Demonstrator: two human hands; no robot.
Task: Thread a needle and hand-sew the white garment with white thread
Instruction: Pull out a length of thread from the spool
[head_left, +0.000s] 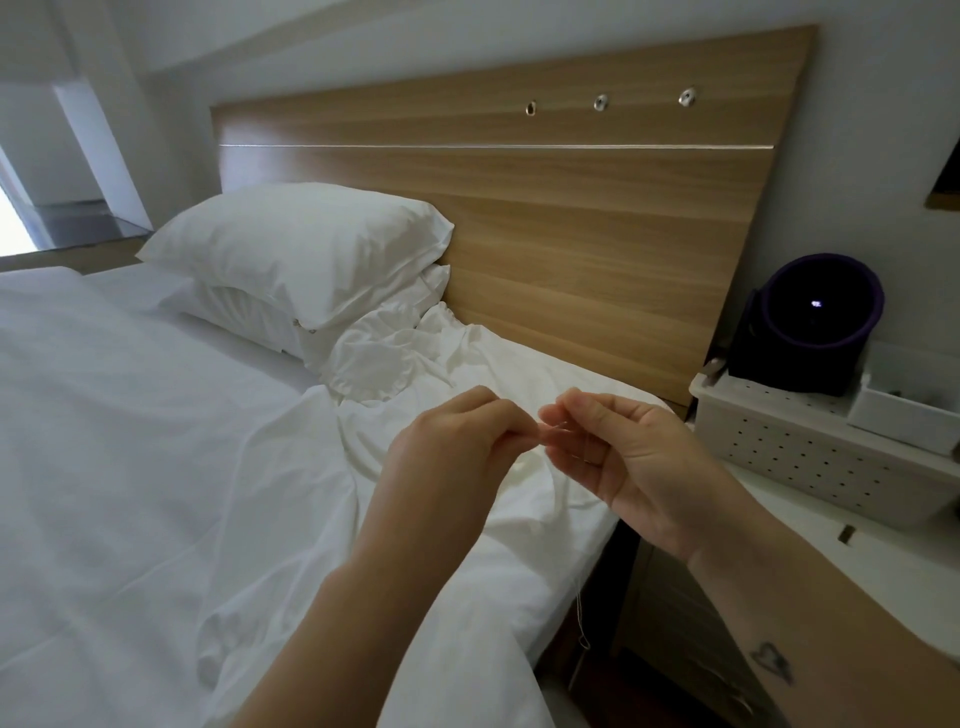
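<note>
My left hand (457, 441) and my right hand (618, 447) meet fingertip to fingertip above the bed. Both pinch something very thin between thumb and forefinger; the needle itself is too small to make out. A white thread (581, 618) hangs down below my right wrist, beside the mattress edge. The crumpled white garment (467, 364) lies on the bed just beyond and under my hands, near the headboard.
Two white pillows (301, 260) are stacked at the wooden headboard (571, 208). To the right stands a white nightstand (810, 509) with a perforated white box (800, 447) and a dark purple round device (810, 332). White bedding (130, 441) covers the left.
</note>
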